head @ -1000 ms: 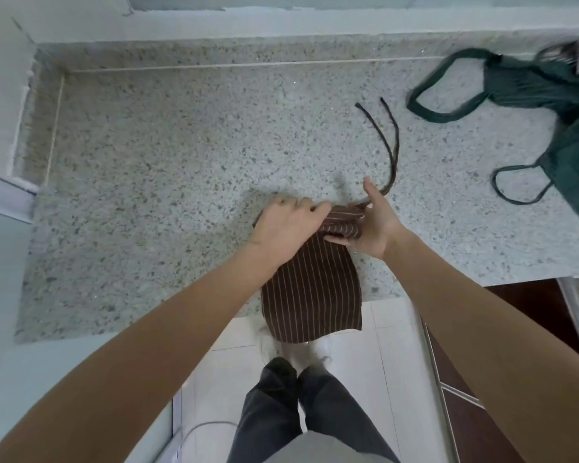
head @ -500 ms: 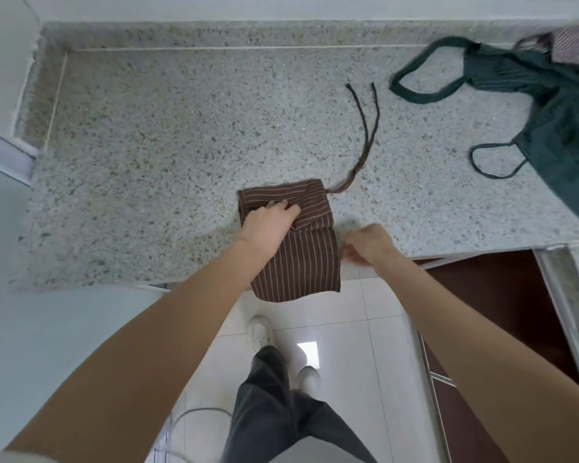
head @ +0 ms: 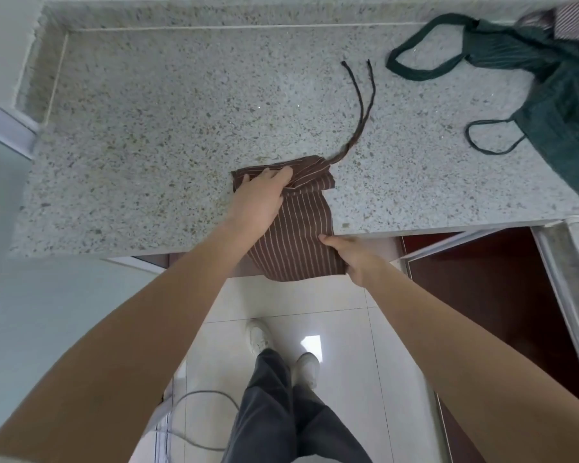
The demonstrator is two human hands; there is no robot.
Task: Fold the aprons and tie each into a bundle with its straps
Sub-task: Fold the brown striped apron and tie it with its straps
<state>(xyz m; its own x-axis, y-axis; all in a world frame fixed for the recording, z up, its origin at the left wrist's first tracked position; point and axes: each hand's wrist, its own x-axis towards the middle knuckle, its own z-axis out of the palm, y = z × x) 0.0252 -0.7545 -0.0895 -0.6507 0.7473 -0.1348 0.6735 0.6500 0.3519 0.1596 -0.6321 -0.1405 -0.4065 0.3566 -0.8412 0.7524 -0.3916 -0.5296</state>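
Lying folded into a narrow strip, the brown apron [head: 295, 225] rested on the counter [head: 147, 145] with its near end hanging over the front edge. Its far end was rolled or folded back into a thick band, and two straps [head: 361, 108] trailed from that band across the stone, side by side, their tips slightly apart. The left hand [head: 258, 202] lay on the fabric, its fingers reaching over the band and curling into it so that they gripped the cloth. The right hand [head: 351, 255] held the hanging part at its right edge, thumb on top of the stripes and fingers hidden beneath. A green apron [head: 555, 95] lay spread at the counter's far right, well apart from the brown one, its loops open on the stone. Below, a cabinet door [head: 475, 242] stood ajar.
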